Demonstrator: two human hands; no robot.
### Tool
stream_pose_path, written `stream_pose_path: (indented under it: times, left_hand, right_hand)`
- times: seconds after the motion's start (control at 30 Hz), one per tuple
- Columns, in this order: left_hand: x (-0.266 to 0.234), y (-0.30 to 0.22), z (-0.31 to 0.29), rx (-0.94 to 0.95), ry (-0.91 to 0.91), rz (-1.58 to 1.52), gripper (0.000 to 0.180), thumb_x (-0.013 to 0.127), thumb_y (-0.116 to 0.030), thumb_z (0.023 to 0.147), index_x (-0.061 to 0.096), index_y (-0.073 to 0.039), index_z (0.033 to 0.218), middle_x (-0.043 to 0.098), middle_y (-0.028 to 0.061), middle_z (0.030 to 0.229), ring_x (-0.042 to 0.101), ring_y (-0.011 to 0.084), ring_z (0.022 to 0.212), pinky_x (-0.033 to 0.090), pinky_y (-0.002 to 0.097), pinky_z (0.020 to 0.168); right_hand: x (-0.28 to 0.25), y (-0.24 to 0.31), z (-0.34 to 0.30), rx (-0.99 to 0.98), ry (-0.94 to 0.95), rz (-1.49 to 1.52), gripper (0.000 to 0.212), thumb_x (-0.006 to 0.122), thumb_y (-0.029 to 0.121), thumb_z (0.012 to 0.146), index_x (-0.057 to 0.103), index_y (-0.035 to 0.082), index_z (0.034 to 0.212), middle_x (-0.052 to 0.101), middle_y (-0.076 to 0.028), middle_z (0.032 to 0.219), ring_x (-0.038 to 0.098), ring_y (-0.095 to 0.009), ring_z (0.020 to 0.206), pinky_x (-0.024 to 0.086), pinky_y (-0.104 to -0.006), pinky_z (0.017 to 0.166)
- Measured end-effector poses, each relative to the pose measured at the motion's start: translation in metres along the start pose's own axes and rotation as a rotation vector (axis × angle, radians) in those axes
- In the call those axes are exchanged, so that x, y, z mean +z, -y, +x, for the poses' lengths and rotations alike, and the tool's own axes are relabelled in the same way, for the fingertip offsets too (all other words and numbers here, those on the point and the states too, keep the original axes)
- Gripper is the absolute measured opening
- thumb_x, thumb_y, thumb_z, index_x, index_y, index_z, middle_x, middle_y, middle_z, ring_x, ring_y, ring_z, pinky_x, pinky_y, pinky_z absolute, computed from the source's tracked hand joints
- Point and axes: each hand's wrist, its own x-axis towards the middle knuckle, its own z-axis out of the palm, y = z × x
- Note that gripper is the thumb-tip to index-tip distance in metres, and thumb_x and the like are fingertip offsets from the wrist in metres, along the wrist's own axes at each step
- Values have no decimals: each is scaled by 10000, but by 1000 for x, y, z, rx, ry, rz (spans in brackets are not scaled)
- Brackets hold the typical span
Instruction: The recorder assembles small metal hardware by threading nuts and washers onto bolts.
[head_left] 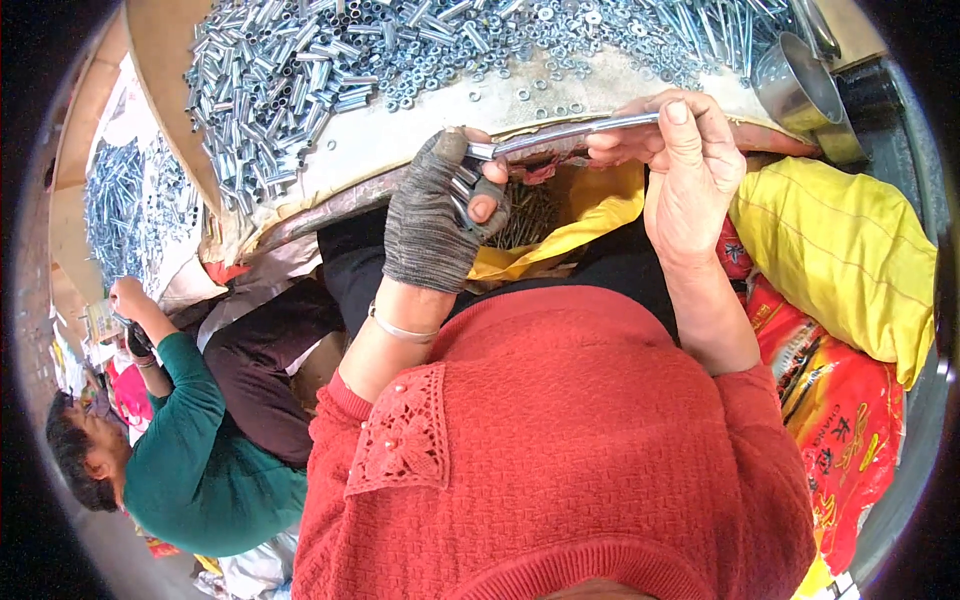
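We find the gloved left hand [436, 220] pinching 1 short metal tube [481, 151]; the right hand [697, 165] grips a slim metal rod [578, 130], its left end at that tube. We record the rod before the near edge of the table [440, 116], beside heaped tubes [300, 75].

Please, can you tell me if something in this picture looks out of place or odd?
Nothing looks badly wrong. A few washers lie apart from their heap, on the bare front of the worktop, so they look strayed. Also, only the left hand wears a glove; the right hand is bare.
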Motion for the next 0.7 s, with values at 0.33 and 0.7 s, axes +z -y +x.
stream_pose_path:
  times: [0.33, 0.7]
  left_hand:
    - [-4, -32, 4, 173, -97, 57, 223, 557, -275, 918, 587, -95, 1046, 600, 87, 734, 417, 100, 480, 346, 228, 448]
    - [9, 3, -1, -163, -73, 338, 316, 605, -360, 873, 564, -47, 884, 539, 65, 598, 402, 111, 389, 326, 236, 383]
  right_hand:
    - [4, -9, -12, 455, 465, -197, 178, 528, 95, 937, 578, -29, 1055, 650, -107, 822, 663, -168, 689, 535, -264, 615]
    - [8, -25, 4, 496, 783, -435, 156, 731, 162, 788, 651, 29, 805, 643, -4, 731, 541, -59, 623, 425, -225, 534]
